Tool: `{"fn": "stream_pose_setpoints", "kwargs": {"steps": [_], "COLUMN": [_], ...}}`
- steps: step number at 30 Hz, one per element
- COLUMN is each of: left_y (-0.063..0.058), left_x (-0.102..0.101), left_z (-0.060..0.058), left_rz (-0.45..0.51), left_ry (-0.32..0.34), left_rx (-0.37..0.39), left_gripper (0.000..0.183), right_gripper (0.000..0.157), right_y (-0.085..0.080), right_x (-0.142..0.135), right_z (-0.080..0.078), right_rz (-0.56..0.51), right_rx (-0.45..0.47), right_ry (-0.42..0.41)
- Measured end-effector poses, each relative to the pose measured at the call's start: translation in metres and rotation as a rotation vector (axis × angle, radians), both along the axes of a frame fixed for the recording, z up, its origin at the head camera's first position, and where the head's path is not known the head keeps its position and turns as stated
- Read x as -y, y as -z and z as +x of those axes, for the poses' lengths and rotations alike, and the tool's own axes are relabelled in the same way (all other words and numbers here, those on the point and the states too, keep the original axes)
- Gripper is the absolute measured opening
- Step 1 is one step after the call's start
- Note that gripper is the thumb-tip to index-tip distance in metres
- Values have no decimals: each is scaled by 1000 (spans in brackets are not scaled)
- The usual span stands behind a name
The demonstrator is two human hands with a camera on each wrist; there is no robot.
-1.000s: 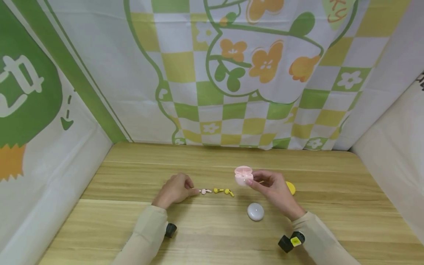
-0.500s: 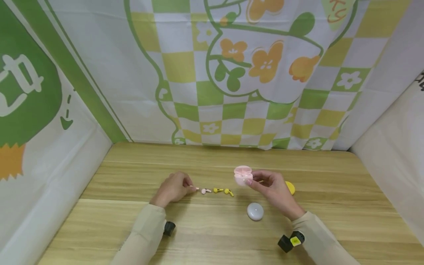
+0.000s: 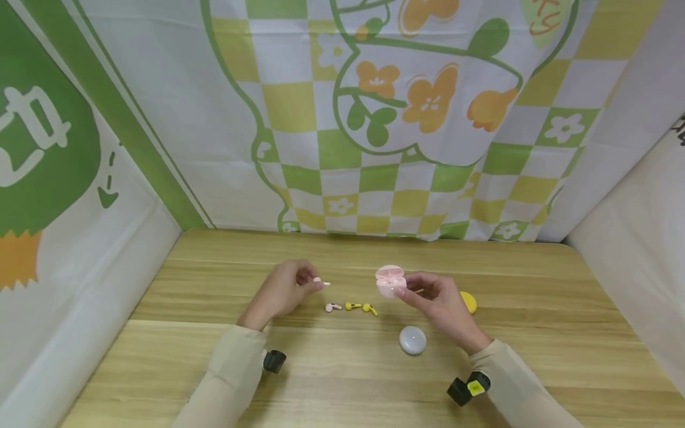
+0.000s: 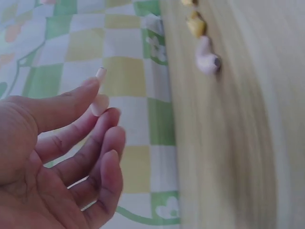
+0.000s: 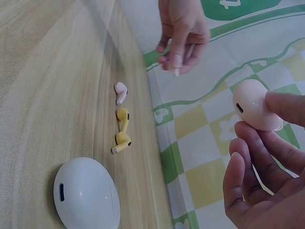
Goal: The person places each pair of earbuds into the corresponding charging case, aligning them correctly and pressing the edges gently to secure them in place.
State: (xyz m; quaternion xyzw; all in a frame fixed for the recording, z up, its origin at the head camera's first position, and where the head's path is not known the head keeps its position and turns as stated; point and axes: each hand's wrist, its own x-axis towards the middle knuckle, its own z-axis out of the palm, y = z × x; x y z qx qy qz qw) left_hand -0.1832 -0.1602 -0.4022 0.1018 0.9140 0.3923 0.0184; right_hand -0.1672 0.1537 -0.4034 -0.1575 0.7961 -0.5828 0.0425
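Head view: the left hand (image 3: 280, 291) pinches a pink earbud (image 3: 317, 279); the right hand (image 3: 443, 303) pinches an open pink case (image 3: 390, 284).

Earbuds (image 3: 351, 306) on table (image 3: 342, 380), left of case (image 3: 412, 340); behind, seemingly second case (image 3: 469, 302).

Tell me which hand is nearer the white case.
Right. The right hand is close, beyond the white case and slightly right; the left hand is farther off, to its left.

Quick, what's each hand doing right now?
Left hand: pinching a pale pink earbud between thumb and fingers.
Right hand: holding a pink earbud case, its lid open.
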Motion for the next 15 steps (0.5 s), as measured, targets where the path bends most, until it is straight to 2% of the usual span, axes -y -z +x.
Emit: {"fn": "stream_pose_setpoints", "kwargs": {"steps": [9, 15], "left_y": [-21, -31], "left_x": [-16, -27], "left_z": [6, 9], "left_rz": [140, 200], "left_ry": [96, 145], "left_rx": [-96, -143], "left_gripper": [16, 16], "right_gripper": [26, 26], "right_y": [0, 2], "right_x": [1, 2], "right_z": [0, 1], "right_rz": [-14, -21], "right_rx": [-13, -23], "right_ry": [-18, -15]}}
